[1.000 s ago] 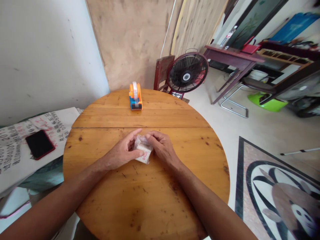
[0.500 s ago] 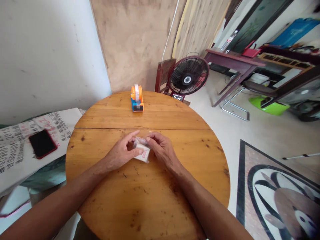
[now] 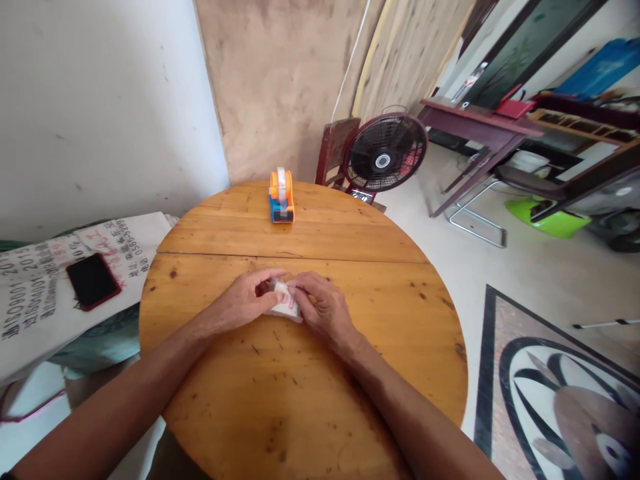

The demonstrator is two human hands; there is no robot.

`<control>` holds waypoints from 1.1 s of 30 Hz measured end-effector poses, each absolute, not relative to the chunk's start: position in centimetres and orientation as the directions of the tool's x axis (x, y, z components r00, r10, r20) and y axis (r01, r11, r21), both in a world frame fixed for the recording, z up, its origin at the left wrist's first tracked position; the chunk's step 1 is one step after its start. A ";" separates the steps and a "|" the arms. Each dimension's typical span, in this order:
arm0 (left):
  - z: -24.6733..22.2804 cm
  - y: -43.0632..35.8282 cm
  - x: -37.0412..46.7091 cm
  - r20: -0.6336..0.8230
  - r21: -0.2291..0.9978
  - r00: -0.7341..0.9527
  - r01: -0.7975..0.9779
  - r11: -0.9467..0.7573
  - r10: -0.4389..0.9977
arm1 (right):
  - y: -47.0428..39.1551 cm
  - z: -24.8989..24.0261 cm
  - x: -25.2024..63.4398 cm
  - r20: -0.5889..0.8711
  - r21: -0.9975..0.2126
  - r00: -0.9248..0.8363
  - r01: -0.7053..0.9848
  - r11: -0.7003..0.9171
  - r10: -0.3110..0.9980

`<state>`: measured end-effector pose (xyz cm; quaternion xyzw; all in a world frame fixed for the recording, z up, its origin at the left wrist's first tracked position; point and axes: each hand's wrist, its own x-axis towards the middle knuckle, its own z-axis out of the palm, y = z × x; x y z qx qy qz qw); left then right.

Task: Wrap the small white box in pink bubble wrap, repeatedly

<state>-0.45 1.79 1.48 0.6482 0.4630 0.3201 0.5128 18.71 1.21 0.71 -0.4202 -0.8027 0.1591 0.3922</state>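
A small white packet [image 3: 286, 308] with pink print, in clear plastic wrapping, is between my hands over the round wooden table [image 3: 300, 400]. My left hand [image 3: 248, 297] grips its left side, the thumb lying on top and the fingers curled behind it. At its upper right edge, my right hand [image 3: 323, 304] pinches the clear wrapping between thumb and forefinger. The right hand's other fingers are curled in and partly hidden. Beyond the hands, an orange and blue tape dispenser [image 3: 281, 195] with a roll of clear tape stands near the table's far edge.
On the left, a dark phone with a red edge [image 3: 93, 281] lies on a printed white sack [image 3: 30, 333]. A fan [image 3: 383, 161] and a wooden chair [image 3: 336, 148] stand behind the table. A purple table [image 3: 480, 127] is farther right.
The loose plastic that stood up behind the packet is now folded down against it, and my right fingers have come closer over its top. The view has shifted slightly left.
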 end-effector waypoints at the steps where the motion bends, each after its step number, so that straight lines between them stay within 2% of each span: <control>1: 1.6 1.8 -0.6 -0.067 0.966 0.385 0.258 -0.037 0.920 | 1.2 0.7 18.7 0.494 -0.584 -0.341 0.552 0.596 0.800; 7: 1.7 2.0 -1.0 -0.107 0.983 0.441 0.180 0.029 0.891 | 1.1 0.7 18.7 0.489 -0.556 -0.335 0.592 0.584 0.806; 16: 1.6 2.1 -1.0 -0.181 0.976 0.389 0.182 0.117 0.903 | 0.7 1.3 19.1 0.462 -0.349 -0.473 0.681 0.644 0.751; 22: 1.7 2.2 -1.1 -0.159 0.976 0.391 0.198 0.086 0.907 | 0.3 1.8 19.6 0.551 -0.136 -0.535 0.700 0.701 0.641; 26: 1.9 2.2 -1.1 -0.154 0.981 0.410 0.172 0.089 0.899 | 0.3 2.1 20.1 0.544 -0.028 -0.624 0.655 0.755 0.561; 31: 2.0 2.2 -1.2 -0.143 0.985 0.405 0.151 0.088 0.903 | 0.2 2.6 20.2 0.564 0.008 -0.670 0.589 0.808 0.483; 33: 2.0 2.2 -1.2 -0.147 0.980 0.380 0.180 0.082 0.913 | -0.1 2.8 20.3 0.608 -0.046 -0.649 0.547 0.836 0.457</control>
